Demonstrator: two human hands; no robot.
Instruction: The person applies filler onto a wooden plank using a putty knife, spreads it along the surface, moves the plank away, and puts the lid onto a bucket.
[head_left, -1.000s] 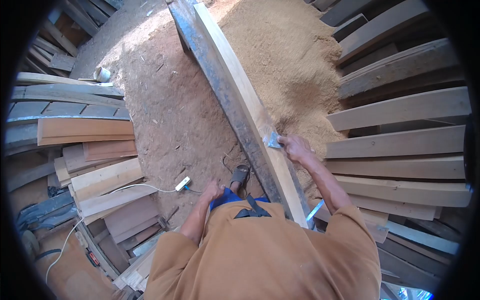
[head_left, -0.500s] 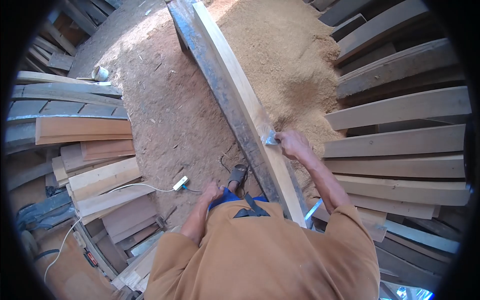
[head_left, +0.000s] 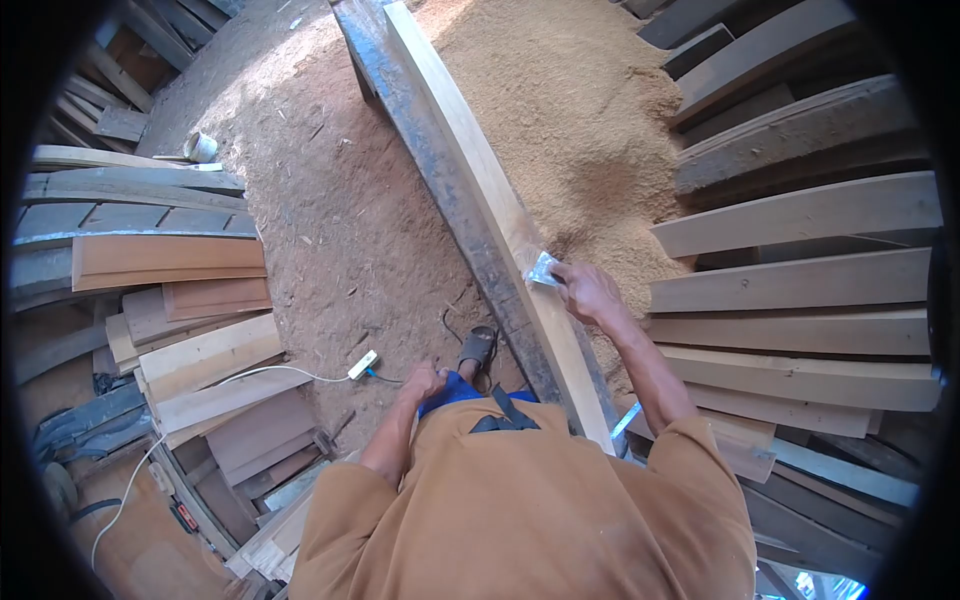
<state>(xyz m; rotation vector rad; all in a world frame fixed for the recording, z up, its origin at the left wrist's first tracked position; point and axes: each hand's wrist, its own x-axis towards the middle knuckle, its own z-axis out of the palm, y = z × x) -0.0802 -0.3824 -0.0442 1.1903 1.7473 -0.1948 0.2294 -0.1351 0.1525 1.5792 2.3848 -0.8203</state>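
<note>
My right hand (head_left: 590,293) is closed around the dark handle of a putty knife (head_left: 542,269). Its wide, shiny blade lies against the upper face of a long pale timber (head_left: 470,155), where a smeared patch shows beside the blade. That timber rests lengthwise on a narrow, worn bench plank (head_left: 425,165). Down by my thigh and the blue cloth (head_left: 455,392), my left hand (head_left: 425,381) has its fingers curled, and I see nothing in it.
Stacked boards (head_left: 790,280) line the right side, with a sawdust heap (head_left: 600,120) before them. More boards (head_left: 210,360) are piled at left. A white power strip (head_left: 363,365) with its cord lies on the dirt floor, and a small pot (head_left: 200,148) stands farther off.
The putty knife's blade has turned a little and shows more of its face, and my right hand has shifted slightly. My left hand stays by my thigh.
</note>
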